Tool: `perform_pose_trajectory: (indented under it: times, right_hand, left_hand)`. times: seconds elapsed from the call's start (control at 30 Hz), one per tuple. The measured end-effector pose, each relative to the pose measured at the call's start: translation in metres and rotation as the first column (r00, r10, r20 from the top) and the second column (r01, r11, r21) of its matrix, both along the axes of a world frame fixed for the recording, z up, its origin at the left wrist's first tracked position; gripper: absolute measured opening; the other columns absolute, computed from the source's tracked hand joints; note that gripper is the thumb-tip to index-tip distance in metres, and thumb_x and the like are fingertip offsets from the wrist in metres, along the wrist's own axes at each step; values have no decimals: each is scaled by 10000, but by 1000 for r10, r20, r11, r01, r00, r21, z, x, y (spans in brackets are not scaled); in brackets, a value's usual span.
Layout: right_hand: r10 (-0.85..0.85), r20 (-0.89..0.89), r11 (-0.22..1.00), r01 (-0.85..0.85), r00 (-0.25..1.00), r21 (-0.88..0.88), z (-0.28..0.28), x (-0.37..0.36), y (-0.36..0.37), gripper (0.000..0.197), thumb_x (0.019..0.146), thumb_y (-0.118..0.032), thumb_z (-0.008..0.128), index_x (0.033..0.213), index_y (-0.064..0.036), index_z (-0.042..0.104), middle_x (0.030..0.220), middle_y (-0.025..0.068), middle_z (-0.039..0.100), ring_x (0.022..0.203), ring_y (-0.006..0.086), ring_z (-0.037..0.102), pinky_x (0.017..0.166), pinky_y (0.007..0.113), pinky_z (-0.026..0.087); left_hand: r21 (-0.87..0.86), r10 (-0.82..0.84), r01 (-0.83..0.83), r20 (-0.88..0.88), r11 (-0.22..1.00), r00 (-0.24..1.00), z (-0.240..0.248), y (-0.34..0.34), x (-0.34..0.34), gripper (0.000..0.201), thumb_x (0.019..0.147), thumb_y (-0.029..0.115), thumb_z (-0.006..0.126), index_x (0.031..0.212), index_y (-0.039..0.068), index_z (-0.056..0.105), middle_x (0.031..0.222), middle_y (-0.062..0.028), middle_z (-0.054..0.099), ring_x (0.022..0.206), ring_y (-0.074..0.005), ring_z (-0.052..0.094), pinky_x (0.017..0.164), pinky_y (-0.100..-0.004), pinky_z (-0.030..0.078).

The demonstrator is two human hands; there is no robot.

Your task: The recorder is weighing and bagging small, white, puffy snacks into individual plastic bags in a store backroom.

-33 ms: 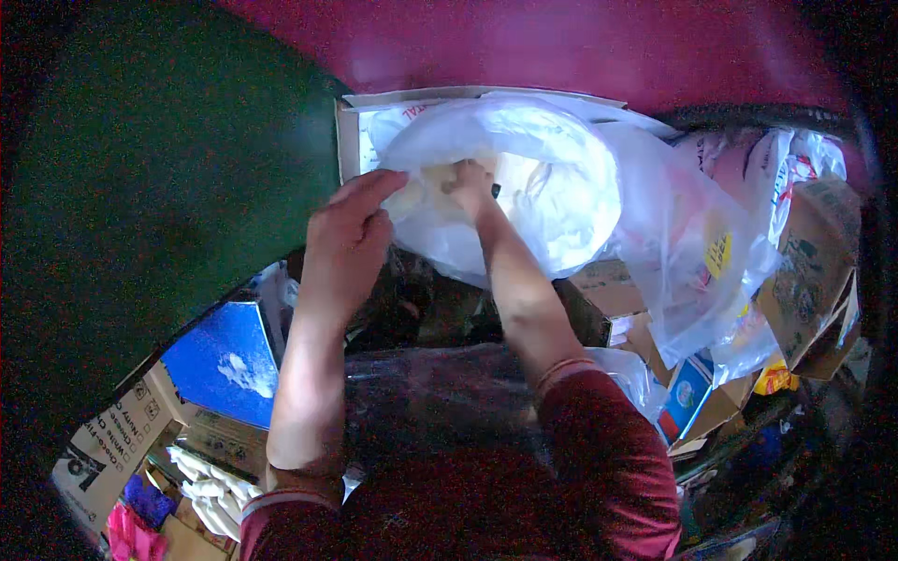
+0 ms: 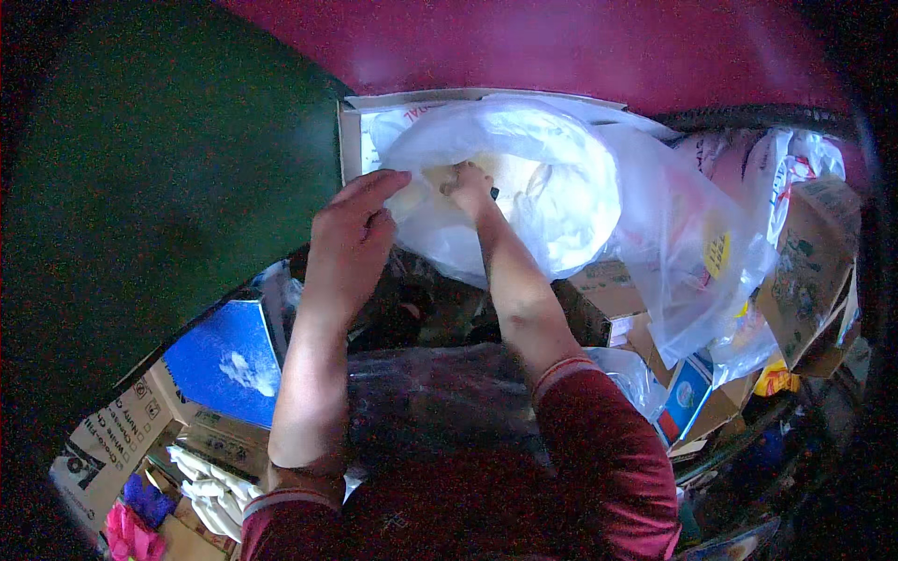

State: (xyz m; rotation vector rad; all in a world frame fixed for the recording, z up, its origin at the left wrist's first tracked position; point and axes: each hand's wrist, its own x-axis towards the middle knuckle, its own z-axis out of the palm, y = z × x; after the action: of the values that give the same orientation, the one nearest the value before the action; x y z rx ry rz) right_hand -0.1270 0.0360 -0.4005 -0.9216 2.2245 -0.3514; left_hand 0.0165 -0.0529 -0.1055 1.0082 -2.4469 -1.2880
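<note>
A large white translucent plastic bag [image 2: 571, 224] stands wide-mouthed in front of me, bright inside. At its left rim is my left hand [image 2: 355, 224], fingers bent together over the edge and the thumb lower down; it seems to hold the film there. My right hand [image 2: 470, 185] reaches down inside the bag. Its fingers are curled, next to pale yellowish contents [image 2: 440, 178] at the bag's left inner side. Whatever lies within those fingers is too blurred to name. A small dark thing [image 2: 494, 194] sits at the right wrist.
A dark green panel [image 2: 168, 159] rises on the left, a magenta surface [image 2: 561, 47] behind. Loose clear plastic [image 2: 683, 252] spreads right of the bag, near open cardboard boxes [image 2: 814, 271]. Lower left are a blue box [image 2: 224, 355], a printed carton [image 2: 117, 439] and white packets [image 2: 210, 491].
</note>
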Motion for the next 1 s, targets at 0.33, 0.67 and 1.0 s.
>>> perform_pose_trajectory:
  times: [0.33,0.67,1.0]
  right_hand:
    - [100,24,993,-98,995,-73,112,-46,59,642,659,-277,690,1229,-119,440,1169,173,498,1132,291,439,924,418,347]
    - [123,8,921,-111,992,-374,283,-57,97,537,707,-208,659,1181,-47,465,1128,157,526,1037,250,504,870,320,400]
    - [123,-151,939,-165,981,-303,319,-38,89,475,682,-272,644,1095,-74,519,940,134,587,892,278,563,768,410,431]
  left_hand:
    - [-4,26,-27,-113,1000,993,-13,9,-2,381,701,-20,451,1049,57,586,1081,-147,560,952,-265,562,806,-308,436]
    - [245,124,-54,-282,968,951,-39,29,-14,414,695,-9,465,1090,57,569,1131,-115,543,953,-207,548,840,-286,419]
    - [211,122,-46,-362,976,924,-54,54,-42,436,665,17,544,1101,21,556,1139,-147,525,1059,-255,504,901,-293,395]
